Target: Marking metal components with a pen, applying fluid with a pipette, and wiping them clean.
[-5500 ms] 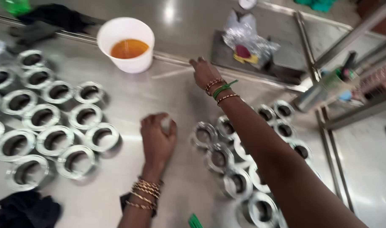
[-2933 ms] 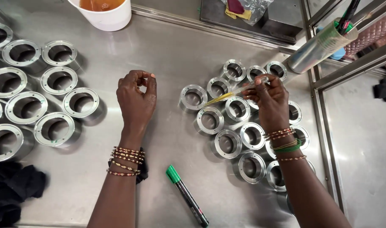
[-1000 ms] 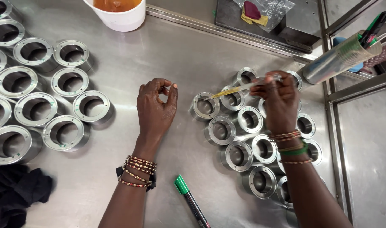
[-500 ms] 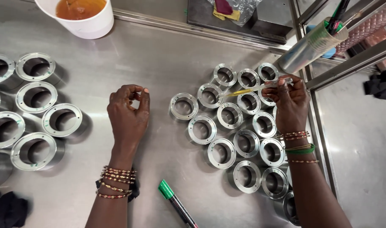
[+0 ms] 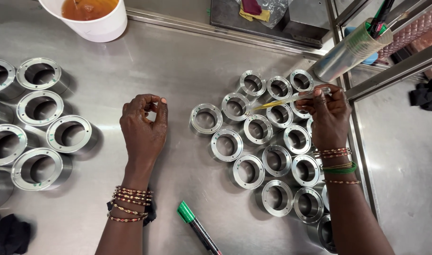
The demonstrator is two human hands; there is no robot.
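Observation:
My right hand (image 5: 328, 115) pinches a thin clear dropper (image 5: 291, 99) with yellowish liquid in it. The dropper's tip points left over one of several small metal rings (image 5: 236, 106) set in rows on the steel table (image 5: 178, 71). My left hand (image 5: 144, 126) rests on the table left of those rings. Its fingers are curled, thumb near the fingertips, and I cannot tell whether they hold anything. Both wrists wear beaded bangles.
Several larger metal rings (image 5: 40, 107) stand at the left. A white bowl of amber liquid (image 5: 87, 16) sits at the top left. A green-capped marker (image 5: 198, 228) lies near the front edge. Black cloths (image 5: 8, 234) lie at the bottom left. A tube of pens (image 5: 355, 47) leans at the right.
My right hand came back from the far side holding the dropper and moved it over the small rings. My left hand stayed curled on the table. A marker came into view.

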